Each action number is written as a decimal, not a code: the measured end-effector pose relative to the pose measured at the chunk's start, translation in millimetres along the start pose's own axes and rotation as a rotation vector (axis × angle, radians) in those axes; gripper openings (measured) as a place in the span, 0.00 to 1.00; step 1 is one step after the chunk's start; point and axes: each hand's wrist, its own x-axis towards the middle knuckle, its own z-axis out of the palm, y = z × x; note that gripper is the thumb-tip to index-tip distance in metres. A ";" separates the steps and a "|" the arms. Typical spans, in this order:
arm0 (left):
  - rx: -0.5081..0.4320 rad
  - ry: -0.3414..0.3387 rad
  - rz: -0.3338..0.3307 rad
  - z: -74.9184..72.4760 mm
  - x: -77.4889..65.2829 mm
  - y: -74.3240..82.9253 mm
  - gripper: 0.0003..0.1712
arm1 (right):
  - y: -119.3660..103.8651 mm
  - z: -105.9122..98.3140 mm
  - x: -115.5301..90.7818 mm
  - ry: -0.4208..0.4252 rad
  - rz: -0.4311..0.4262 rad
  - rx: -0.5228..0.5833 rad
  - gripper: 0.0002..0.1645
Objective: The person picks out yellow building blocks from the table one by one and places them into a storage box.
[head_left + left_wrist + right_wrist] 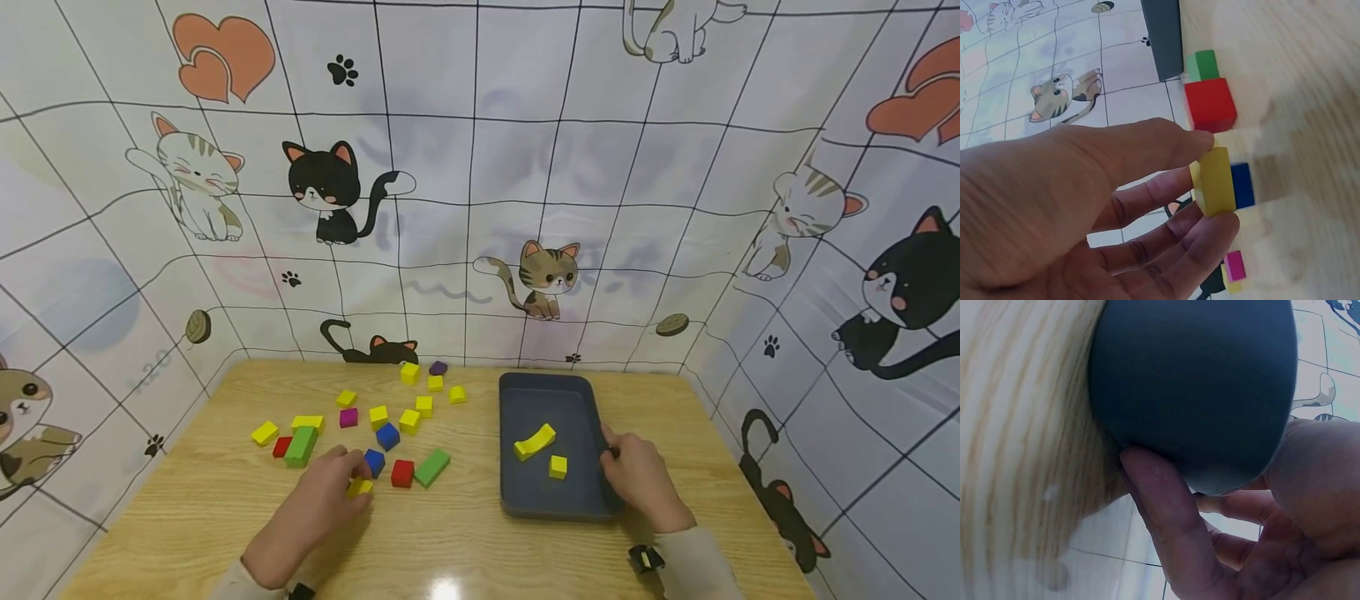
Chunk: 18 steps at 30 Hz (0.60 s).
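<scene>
My left hand (324, 498) pinches a yellow block (1216, 182) between thumb and fingertips, low over the table's near left part. Just beyond it lie a blue block (374, 462), a red cube (402, 473) and a green block (432, 467). On the right, my right hand (643, 477) grips the right rim of a dark grey rectangular tray (525, 504). Its thumb and fingers wrap the tray's side in the right wrist view. Inside the tray are a curved yellow block (535, 442) and a small yellow cube (558, 467).
Several yellow blocks (409, 422) are scattered over the back left of the wooden table (465, 550). Among them are a magenta cube (348, 417), a purple block (438, 367) and another green block (301, 447). A cat-printed cloth (435, 167) encloses the back and sides.
</scene>
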 end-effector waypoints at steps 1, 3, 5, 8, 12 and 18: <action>0.002 0.006 0.004 -1.1 0.0 2.3 0.15 | 0.1 0.0 0.5 -0.003 0.004 0.000 0.34; 0.003 0.015 0.018 -2.8 -0.3 7.0 0.15 | 0.0 0.1 1.3 -0.003 0.003 -0.003 0.34; 0.000 0.020 0.028 -4.0 0.4 12.6 0.14 | 0.5 0.6 2.5 -0.004 0.004 -0.004 0.34; -0.023 0.031 0.049 -4.1 2.0 22.5 0.15 | 1.4 1.3 3.2 -0.003 0.003 -0.002 0.34; -0.054 0.047 0.111 0.1 5.4 37.2 0.16 | 2.7 2.3 3.1 -0.002 0.002 -0.006 0.34; -0.094 0.018 0.216 11.5 12.1 61.5 0.17 | 2.4 2.3 2.9 -0.001 0.008 -0.009 0.34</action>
